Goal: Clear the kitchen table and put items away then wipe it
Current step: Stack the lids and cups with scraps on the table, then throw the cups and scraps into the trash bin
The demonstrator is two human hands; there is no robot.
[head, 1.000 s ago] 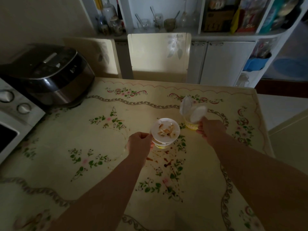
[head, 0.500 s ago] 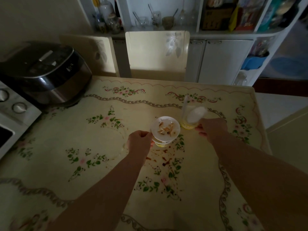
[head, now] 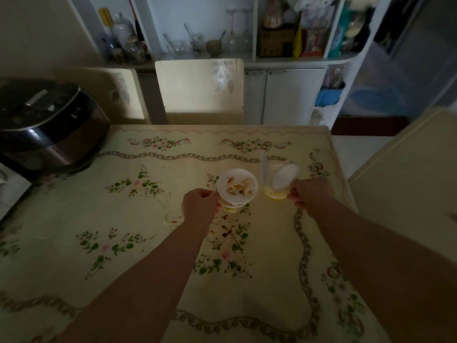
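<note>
My left hand [head: 199,204] grips a yellow cup [head: 232,208] that has a small white plate [head: 238,186] with food scraps lying on top. A second yellow cup [head: 275,193] is held by my right hand [head: 310,193]; white plastic pieces [head: 284,175] stick out of its top. Both cups are over the middle of the table [head: 123,219], which is covered by a cream floral cloth. Reddish sauce stains [head: 228,229] mark the cloth just below the left cup. Whether the cups touch the table is unclear.
A black rice cooker [head: 47,125] stands at the table's far left corner. Two cream chairs [head: 200,90] are pushed against the far edge. Behind them is a white cupboard [head: 291,95] with crowded shelves. Another cream surface [head: 408,174] lies to the right.
Both hands keep their grip on the cups. The pair has shifted slightly to the right, and the white pieces in the right cup stand a little differently.
</note>
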